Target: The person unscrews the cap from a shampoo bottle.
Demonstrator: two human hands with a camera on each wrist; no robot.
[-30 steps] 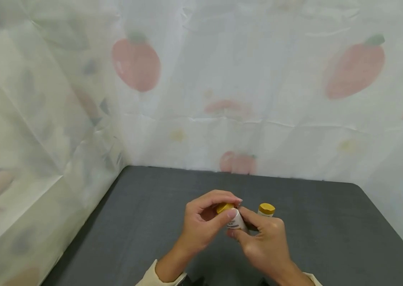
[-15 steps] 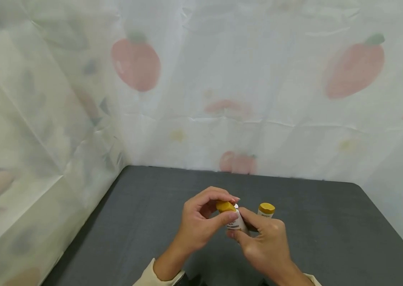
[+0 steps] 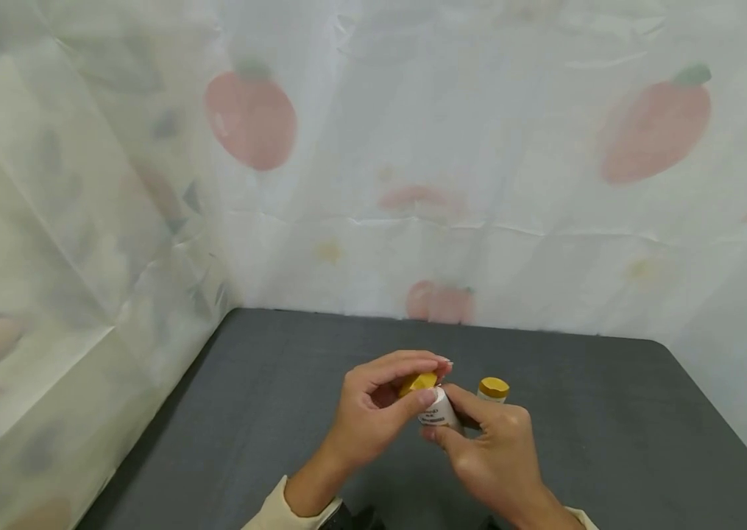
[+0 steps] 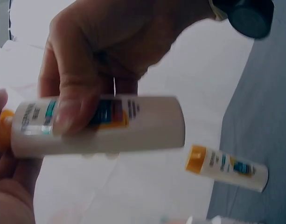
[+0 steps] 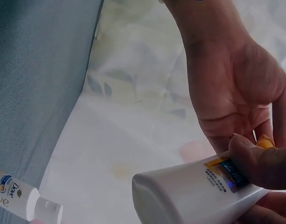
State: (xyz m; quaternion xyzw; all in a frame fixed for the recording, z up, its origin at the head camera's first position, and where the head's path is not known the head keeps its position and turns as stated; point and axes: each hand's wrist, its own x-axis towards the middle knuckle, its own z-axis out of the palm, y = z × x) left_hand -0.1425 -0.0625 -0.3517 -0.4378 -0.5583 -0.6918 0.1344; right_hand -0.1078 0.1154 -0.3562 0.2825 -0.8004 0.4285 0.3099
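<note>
A white shampoo-type bottle (image 3: 438, 409) is tilted between both hands. My right hand (image 3: 499, 449) grips its body, the thumb lying over the label in both wrist views. My left hand (image 3: 373, 412) pinches the yellow cap (image 3: 418, 382) at the bottle's top end, thumb below and fingers curled over it. In the left wrist view the orange-yellow cap (image 4: 3, 129) sits against the bottle's end, partly covered by fingers. Whether it is attached there I cannot tell. Behind the right hand stands a second yellow-capped bottle (image 3: 494, 389), its lower part hidden in the head view.
A white-capped Dove bottle (image 5: 14, 196) shows at the lower left of the right wrist view. The dark grey table (image 3: 267, 390) is bordered by white fruit-print sheeting (image 3: 347, 147) at the back and sides.
The cap shifted slightly left half a second ago, showing a bit of white at the bottle's top. Now the left hand has tipped it back to the right. The right hand stays nearly still.
</note>
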